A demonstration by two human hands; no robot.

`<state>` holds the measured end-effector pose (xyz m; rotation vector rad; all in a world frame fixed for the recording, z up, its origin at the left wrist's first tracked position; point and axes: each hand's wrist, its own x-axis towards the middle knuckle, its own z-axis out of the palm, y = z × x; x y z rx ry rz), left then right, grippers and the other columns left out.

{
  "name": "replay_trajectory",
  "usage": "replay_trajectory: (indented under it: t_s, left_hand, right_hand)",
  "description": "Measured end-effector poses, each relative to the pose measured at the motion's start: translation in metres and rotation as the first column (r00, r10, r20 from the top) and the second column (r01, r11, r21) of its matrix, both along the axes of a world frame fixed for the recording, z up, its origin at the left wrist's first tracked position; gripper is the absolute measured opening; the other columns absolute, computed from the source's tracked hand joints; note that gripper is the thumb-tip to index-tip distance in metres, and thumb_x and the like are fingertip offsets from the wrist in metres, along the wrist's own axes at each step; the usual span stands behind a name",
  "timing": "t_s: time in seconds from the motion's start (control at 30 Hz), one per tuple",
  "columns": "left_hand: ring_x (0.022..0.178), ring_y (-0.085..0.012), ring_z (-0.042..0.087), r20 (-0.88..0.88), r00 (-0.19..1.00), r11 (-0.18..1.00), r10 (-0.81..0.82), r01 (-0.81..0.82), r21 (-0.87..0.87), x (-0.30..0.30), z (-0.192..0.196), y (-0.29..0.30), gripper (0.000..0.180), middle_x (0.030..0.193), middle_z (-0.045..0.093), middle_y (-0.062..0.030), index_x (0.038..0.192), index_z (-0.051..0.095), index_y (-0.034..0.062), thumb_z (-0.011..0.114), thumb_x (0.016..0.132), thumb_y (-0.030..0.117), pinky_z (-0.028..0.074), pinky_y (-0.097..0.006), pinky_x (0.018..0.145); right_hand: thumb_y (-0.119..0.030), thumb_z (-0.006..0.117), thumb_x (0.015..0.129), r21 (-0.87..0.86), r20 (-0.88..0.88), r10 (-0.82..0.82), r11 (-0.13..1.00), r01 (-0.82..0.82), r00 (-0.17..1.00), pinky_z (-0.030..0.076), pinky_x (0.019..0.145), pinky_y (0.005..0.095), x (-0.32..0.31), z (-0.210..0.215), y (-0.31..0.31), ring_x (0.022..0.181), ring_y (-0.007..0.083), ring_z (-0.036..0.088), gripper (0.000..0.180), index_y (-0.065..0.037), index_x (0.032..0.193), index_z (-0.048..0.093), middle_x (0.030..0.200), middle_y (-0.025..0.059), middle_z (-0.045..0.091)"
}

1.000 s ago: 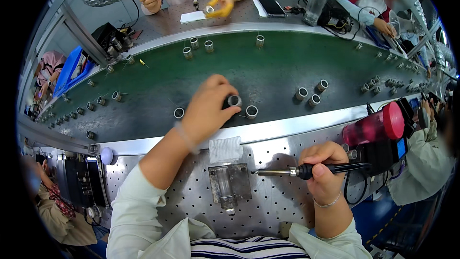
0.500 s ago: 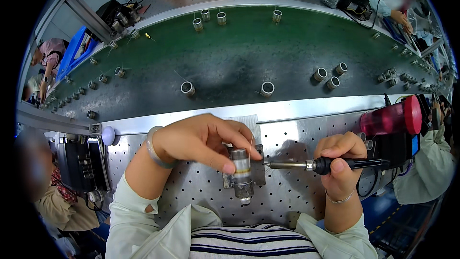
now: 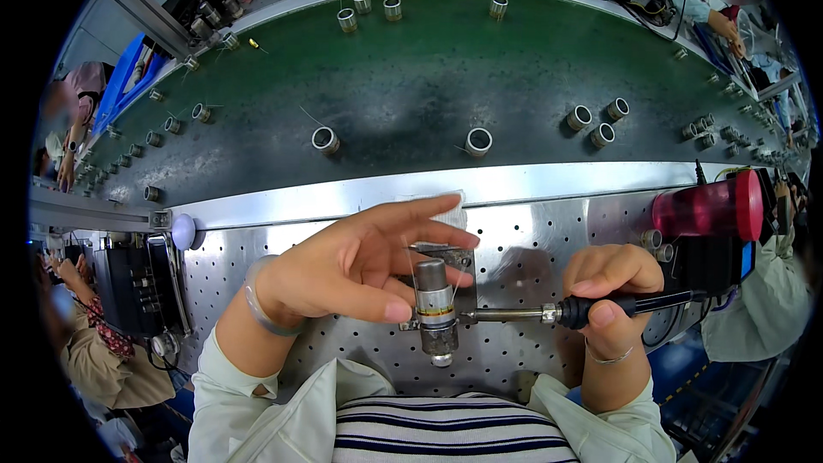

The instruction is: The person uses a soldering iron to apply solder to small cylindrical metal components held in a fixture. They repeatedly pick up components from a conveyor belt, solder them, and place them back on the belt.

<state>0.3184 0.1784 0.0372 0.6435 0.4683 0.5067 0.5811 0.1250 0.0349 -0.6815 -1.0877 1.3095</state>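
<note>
A metal cylinder with a banded ring (image 3: 435, 302) stands tilted on a small metal fixture (image 3: 464, 298) over the perforated bench. Its lower end shows a rounded tip. Around its left and far sides my left hand (image 3: 351, 270) is open, fingers spread and thumb close to the cylinder's left side; whether a finger touches it I cannot tell. Thin wires rise beside the cylinder. My right hand (image 3: 613, 287) grips a soldering iron (image 3: 506, 315) by its black handle. The iron's tip points left and meets or nearly meets the cylinder's right side at the ring.
Beyond the bench's metal edge (image 3: 343, 195) runs a green belt (image 3: 411, 77) carrying several metal rings (image 3: 478, 141). To the right are a pink container (image 3: 703, 206) and a black station (image 3: 707, 266). A black case (image 3: 129, 291) is at left. Other people sit around.
My left fingers have loosened from the cylinder and spread upward. The soldering iron's tip has moved slightly left and down to the cylinder's ring. The far person's gloved hands are out of view.
</note>
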Motion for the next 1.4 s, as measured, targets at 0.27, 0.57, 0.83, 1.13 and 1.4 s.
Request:
replay_trajectory:
  t_s: [0.27, 0.57, 0.83, 1.13, 1.4]
  left_hand:
    - [0.097, -0.0241, 0.057, -0.142, 0.989, 0.982, 0.051, -0.023, 0.19, 0.006, -0.001, -0.001, 0.042, 0.106, 0.058, -0.0167, 0.106, 0.064, -0.0015, 0.076, 0.066, 0.0, 0.046, -0.03, 0.081]
    - [0.093, -0.0227, 0.057, -0.075, 0.991, 0.956, 0.109, -0.084, 0.28, 0.005, -0.002, -0.002, 0.021, 0.1, 0.059, -0.0167, 0.084, 0.069, 0.0016, 0.076, 0.065, -0.006, 0.045, -0.032, 0.085]
    - [0.094, -0.0248, 0.057, -0.018, 0.994, 0.935, 0.111, -0.098, 0.34, 0.003, -0.009, -0.002, 0.018, 0.103, 0.058, -0.0182, 0.074, 0.069, 0.0048, 0.077, 0.064, -0.006, 0.044, -0.035, 0.087]
    - [0.096, -0.0251, 0.057, -0.009, 0.996, 0.925, 0.088, -0.079, 0.372, 0.002, -0.012, 0.0, 0.018, 0.104, 0.057, -0.0191, 0.073, 0.069, 0.0049, 0.078, 0.063, -0.007, 0.044, -0.036, 0.089]
    - [0.097, -0.0245, 0.057, -0.008, 0.998, 0.929, 0.056, -0.05, 0.367, 0.001, -0.012, 0.002, 0.02, 0.105, 0.057, -0.0199, 0.079, 0.071, 0.0033, 0.075, 0.064, -0.009, 0.045, -0.033, 0.089]
  right_hand:
    - [0.003, 0.07, 0.068, 0.009, 0.02, 0.054, 0.998, -0.054, 0.998, 0.041, 0.051, 0.027, 0.001, -0.003, 0.0, 0.054, 0.0171, 0.053, 0.016, 0.005, 0.081, 0.062, 0.066, 0.0109, 0.06]
    - [0.005, 0.072, 0.065, 0.088, 0.108, 0.102, 0.99, -0.112, 0.989, 0.04, 0.051, 0.0269, 0.001, -0.005, 0.005, 0.052, 0.0178, 0.053, 0.021, 0.004, 0.084, 0.063, 0.063, 0.0098, 0.059]
    - [0.003, 0.074, 0.064, 0.155, 0.144, 0.124, 0.977, -0.146, 0.982, 0.042, 0.05, 0.0274, 0.003, -0.007, 0.008, 0.052, 0.0194, 0.055, 0.023, 0.005, 0.084, 0.063, 0.065, 0.0118, 0.061]
    - [0.001, 0.076, 0.064, 0.187, 0.174, 0.112, 0.972, -0.145, 0.978, 0.043, 0.049, 0.0268, 0.003, -0.008, 0.01, 0.052, 0.02, 0.056, 0.023, 0.005, 0.084, 0.063, 0.066, 0.0128, 0.061]
    - [0.002, 0.076, 0.064, 0.251, 0.209, 0.122, 0.952, -0.174, 0.97, 0.043, 0.048, 0.0275, 0.006, -0.008, 0.013, 0.051, 0.0204, 0.056, 0.024, 0.005, 0.084, 0.063, 0.065, 0.0126, 0.06]
